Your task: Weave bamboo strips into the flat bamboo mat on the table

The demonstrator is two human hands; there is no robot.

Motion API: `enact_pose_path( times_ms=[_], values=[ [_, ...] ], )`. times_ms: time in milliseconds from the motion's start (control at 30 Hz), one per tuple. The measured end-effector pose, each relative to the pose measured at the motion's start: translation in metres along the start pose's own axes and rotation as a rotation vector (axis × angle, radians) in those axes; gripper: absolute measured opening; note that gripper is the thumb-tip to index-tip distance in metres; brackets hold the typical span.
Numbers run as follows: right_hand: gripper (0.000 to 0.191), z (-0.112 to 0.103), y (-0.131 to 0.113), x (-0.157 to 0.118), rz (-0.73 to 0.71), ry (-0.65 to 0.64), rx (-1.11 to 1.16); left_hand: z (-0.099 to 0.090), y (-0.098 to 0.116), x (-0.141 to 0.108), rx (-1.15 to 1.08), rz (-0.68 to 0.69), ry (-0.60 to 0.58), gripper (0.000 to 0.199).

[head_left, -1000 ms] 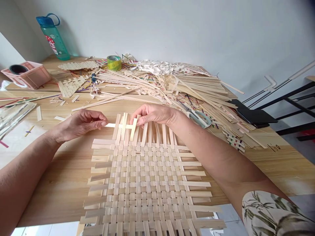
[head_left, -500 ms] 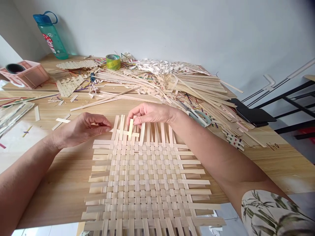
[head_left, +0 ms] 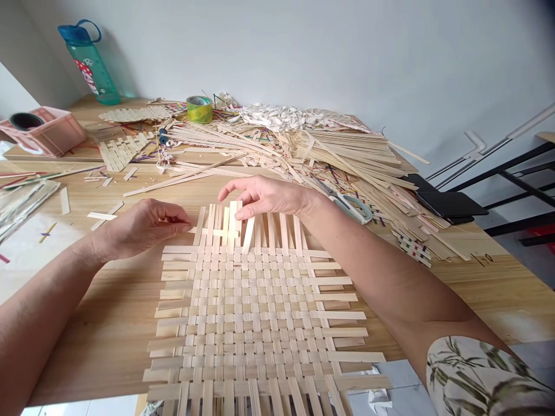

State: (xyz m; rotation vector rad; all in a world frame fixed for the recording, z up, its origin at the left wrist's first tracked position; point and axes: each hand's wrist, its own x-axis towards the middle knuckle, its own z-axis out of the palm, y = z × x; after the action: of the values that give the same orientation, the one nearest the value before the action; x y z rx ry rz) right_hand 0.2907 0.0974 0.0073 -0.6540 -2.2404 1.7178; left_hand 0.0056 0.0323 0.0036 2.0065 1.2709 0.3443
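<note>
A woven mat of pale flat wooden strips [head_left: 260, 312] lies in front of me, its loose strip ends sticking out on all sides. Beyond its far left corner, my left hand [head_left: 145, 228] is closed in a pinch on the left end of a crosswise wooden strip [head_left: 212, 232]. That strip passes among the upright ends at the far edge. My right hand [head_left: 269, 199] reaches over the far edge, index finger stretched out, with its thumb and another finger at the top of an upright wooden strip [head_left: 235, 222]. Its remaining fingers are partly hidden.
Scissors [head_left: 351, 208] lie right of my right wrist. Piled loose strips [head_left: 347, 156], a tape roll [head_left: 199, 110] and small woven pieces [head_left: 125, 150] fill the back. A pink basket [head_left: 65, 130] and blue-green bottle [head_left: 95, 69] stand left; a black flat object [head_left: 451, 196] lies right.
My right hand has shifted up slightly, its index finger extending left. Another upright strip now stands in front of the crosswise strip. My left hand and the mat have moved slightly left.
</note>
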Motion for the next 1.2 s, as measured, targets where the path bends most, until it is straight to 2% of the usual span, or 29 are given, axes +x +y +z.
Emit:
enact_pose_path(
  times_ms=[200, 400, 633, 833, 1033, 1200],
  values=[
    [0.029, 0.002, -0.003, -0.001, -0.048, -0.010, 0.037, -0.003, -0.003, -0.001, 0.083, -0.034, -0.047, 0.034],
    [0.043, 0.004, -0.006, -0.001, -0.087, 0.001, -0.007, -0.005, -0.008, -0.001, 0.155, -0.058, -0.049, 0.036],
    [0.021, 0.001, -0.004, -0.001, -0.071, -0.025, -0.037, -0.008, -0.007, -0.002, 0.198, -0.080, -0.040, 0.036],
    [0.016, 0.001, -0.003, 0.000, -0.082, -0.023, -0.006, -0.006, -0.006, -0.002, 0.073, -0.042, -0.014, 0.033],
    [0.015, 0.003, -0.002, 0.001, -0.099, -0.015, -0.008, 0.001, 0.002, -0.001, -0.138, -0.005, -0.041, 0.028],
    [0.015, 0.006, -0.003, 0.002, -0.060, 0.015, -0.089, 0.002, 0.004, -0.002, -0.187, -0.009, -0.079, 0.027]
  ],
)
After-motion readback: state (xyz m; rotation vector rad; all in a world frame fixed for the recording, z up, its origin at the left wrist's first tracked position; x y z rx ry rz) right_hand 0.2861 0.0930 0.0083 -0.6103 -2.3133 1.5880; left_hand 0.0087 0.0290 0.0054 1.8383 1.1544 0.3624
